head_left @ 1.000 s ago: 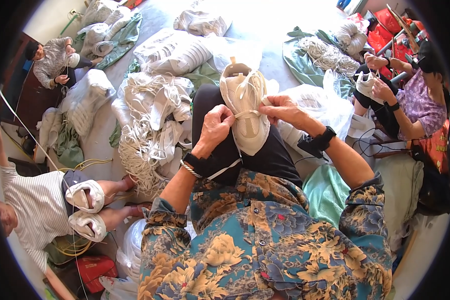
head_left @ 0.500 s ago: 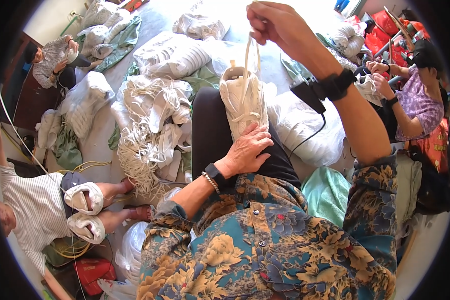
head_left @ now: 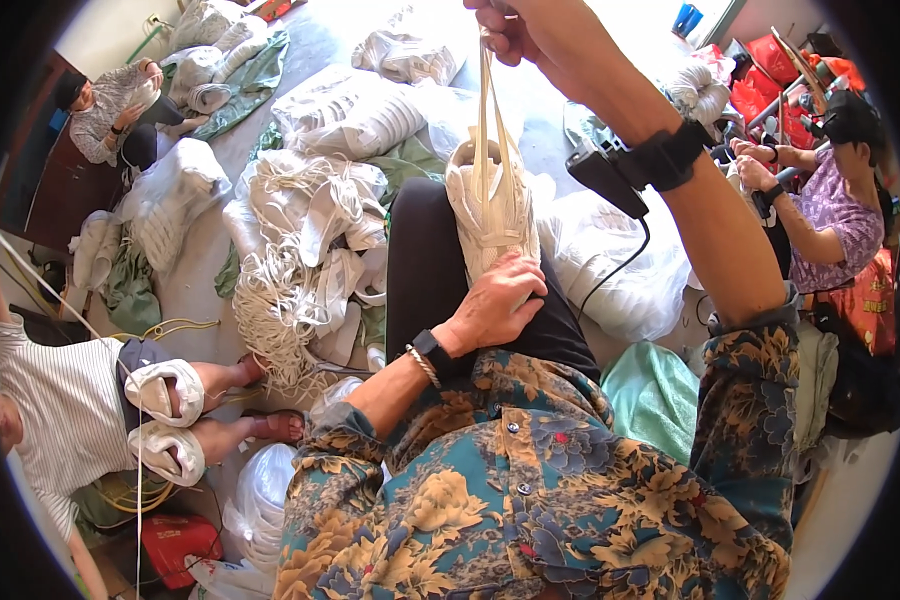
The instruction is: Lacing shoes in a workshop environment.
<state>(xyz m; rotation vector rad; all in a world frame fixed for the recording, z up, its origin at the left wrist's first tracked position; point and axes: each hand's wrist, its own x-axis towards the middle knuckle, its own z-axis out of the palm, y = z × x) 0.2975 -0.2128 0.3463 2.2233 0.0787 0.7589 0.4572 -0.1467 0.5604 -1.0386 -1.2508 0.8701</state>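
Note:
A cream-white sneaker (head_left: 519, 222) rests on my dark-trousered lap, its opening away from me. My left hand (head_left: 495, 308) is closed over the toe and holds the shoe against my thigh. High above the heel end, my right hand (head_left: 518, 28) pinches a cream shoelace (head_left: 483, 105). The lace runs in long, nearly straight strands from those fingers down to the front of the shoe. The upper edge of the picture cuts off part of the right hand.
Left of my leg lies a heap of loose white laces (head_left: 275, 300) and shoe parts. Clear bags of white pieces (head_left: 345, 115) lie beyond, and another plastic bag (head_left: 615, 265) sits at right. Co-workers sit at far left, lower left and right. A cable (head_left: 630, 258) hangs from my right wrist device.
My right hand has risen and shifted slightly left, drawing the lace out longer and tighter. The loose strand across the shoe's front has straightened. My left hand stays on the toe.

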